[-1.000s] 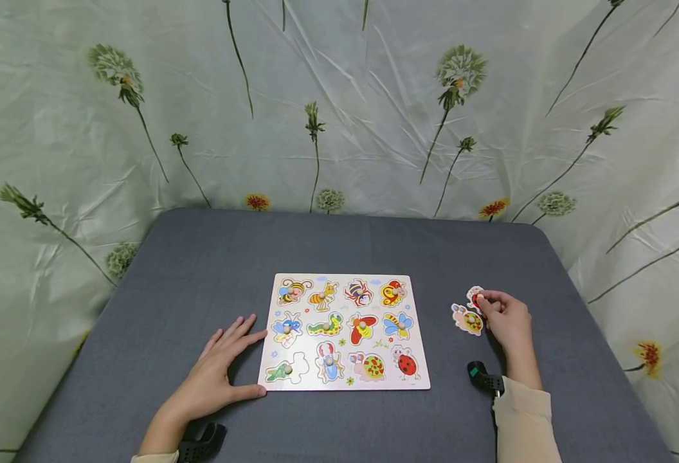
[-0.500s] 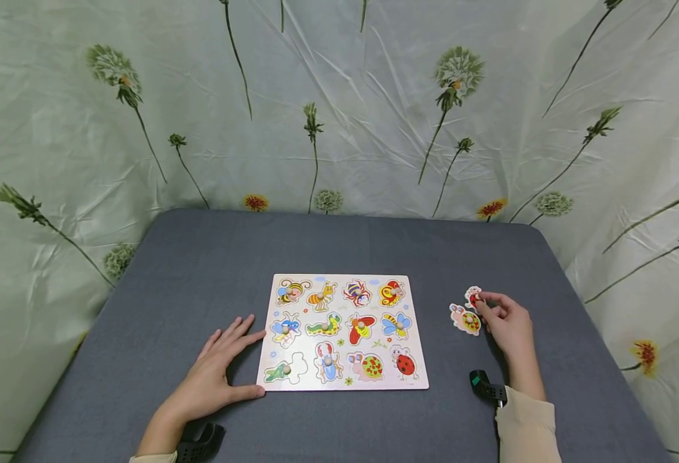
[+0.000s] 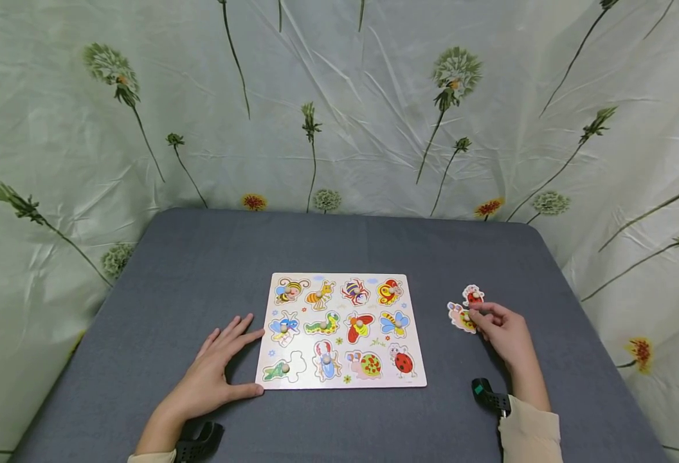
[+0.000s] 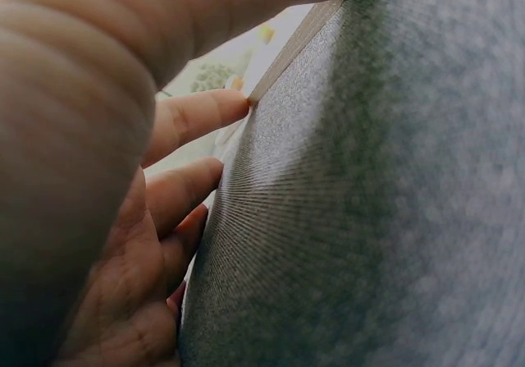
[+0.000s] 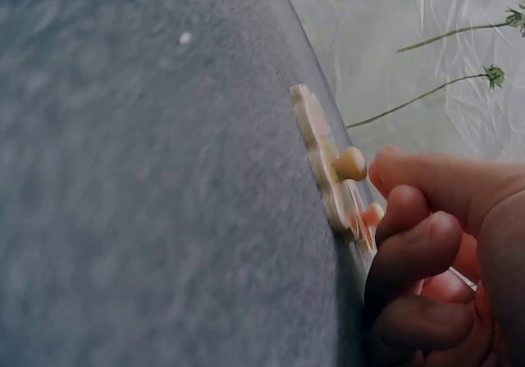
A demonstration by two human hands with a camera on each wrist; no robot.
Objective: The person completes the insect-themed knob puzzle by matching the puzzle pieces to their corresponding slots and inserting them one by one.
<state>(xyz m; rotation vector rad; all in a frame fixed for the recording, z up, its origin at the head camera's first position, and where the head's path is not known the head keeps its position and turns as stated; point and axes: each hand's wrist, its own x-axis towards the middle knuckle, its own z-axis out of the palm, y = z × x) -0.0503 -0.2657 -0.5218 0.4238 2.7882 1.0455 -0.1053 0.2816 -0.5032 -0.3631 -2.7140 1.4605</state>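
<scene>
My left hand (image 3: 215, 379) lies with fingers spread at the left edge of the wooden peg puzzle board (image 3: 374, 346), thumb and a fingertip touching it. Insect pieces with knobs fill most of the board's places. At the right lie two loose pieces close together, a snail piece (image 3: 458, 316) and a ladybug piece (image 3: 473, 294). My right hand (image 3: 504, 331) is over the snail piece's right side, fingers bent. In the right wrist view, a small gap shows between the thumb and the snail piece's wooden knob (image 5: 351, 164). Behind it the ladybug piece's knob (image 5: 373, 214) is partly hidden.
A grey cloth covers the table (image 3: 339, 247). Behind it hangs a pale curtain (image 3: 362, 128) with dandelion prints. Black wrist cameras (image 3: 200, 442) are strapped to both wrists. The board's bottom row shows the printed snail (image 3: 368, 365) and ladybug (image 3: 402, 361) without knobs.
My right hand has left the ladybug piece and come slightly toward me, over the snail piece. Both pieces lie much as before. The left hand stays at the board's edge.
</scene>
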